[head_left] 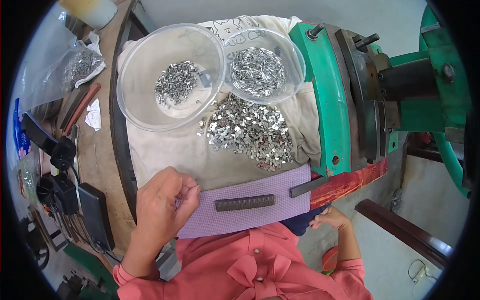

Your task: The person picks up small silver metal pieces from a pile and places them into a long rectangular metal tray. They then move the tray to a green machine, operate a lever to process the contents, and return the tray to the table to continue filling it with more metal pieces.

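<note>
My left hand (pixel 167 202) hovers over the left end of a purple woven mat (pixel 200 225), its fingers curled and thumb pressed against them; whatever it may pinch is too small to see. A dark slotted metal bar (pixel 245 202) lies on the mat to its right. Down by my lap at the right, my right hand (pixel 331 218) rests with loosely bent fingers apart and nothing visible in them. Beyond the mat, a heap of small flat metal pieces (pixel 250 131) is spread on a pale cloth (pixel 160 155). A second plain dark bar (pixel 305 187) lies at the mat's right end.
Behind the heap stand a large clear bowl (pixel 125 100) of short metal bits and a smaller clear bowl (pixel 299 75) of thin metal pins. A green machine press (pixel 327 100) fills the right side. A wooden bench (pixel 102 165) at left carries tools and a black box (pixel 95 215).
</note>
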The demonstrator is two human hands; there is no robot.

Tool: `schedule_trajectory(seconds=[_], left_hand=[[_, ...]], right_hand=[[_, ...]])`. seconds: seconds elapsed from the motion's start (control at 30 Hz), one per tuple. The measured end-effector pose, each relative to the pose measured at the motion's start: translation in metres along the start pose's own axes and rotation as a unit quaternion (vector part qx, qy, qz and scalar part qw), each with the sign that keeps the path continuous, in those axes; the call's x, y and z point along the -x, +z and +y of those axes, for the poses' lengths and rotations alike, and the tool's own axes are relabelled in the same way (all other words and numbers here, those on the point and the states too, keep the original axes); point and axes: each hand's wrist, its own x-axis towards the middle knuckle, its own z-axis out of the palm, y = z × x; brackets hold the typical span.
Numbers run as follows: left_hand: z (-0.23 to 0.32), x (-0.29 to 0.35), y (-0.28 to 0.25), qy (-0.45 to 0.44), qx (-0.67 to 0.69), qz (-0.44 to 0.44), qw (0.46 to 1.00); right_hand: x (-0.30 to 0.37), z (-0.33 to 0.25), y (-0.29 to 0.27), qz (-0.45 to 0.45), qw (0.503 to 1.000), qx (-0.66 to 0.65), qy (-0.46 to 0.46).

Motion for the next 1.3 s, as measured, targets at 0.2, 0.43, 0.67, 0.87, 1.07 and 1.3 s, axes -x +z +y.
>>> schedule_trajectory(seconds=[0.2,0.43,0.67,0.87,1.07,1.3], left_hand=[[0.031,-0.041,-0.005,0.116,-0.022,0.004,0.993],[0.052,-0.116,0.016,0.233,-0.059,0.091,0.966],[0.055,-0.136,0.030,0.280,-0.045,0.133,0.950],[0.028,-0.072,0.038,0.248,-0.022,-0.006,0.969],[0.007,-0.042,0.051,0.285,-0.074,-0.048,0.955],[-0.005,-0.020,0.035,0.274,-0.083,-0.056,0.956]], right_hand=[[0.017,-0.073,0.022,0.111,0.890,0.441,0.038],[0.049,-0.117,0.097,0.178,0.893,0.291,-0.294],[0.018,-0.162,0.146,0.330,0.635,0.427,-0.553],[-0.014,-0.169,0.141,0.431,0.572,0.457,-0.528],[-0.012,-0.168,0.126,0.453,0.550,0.473,-0.519],[-0.009,-0.172,0.134,0.453,0.549,0.437,-0.550]])
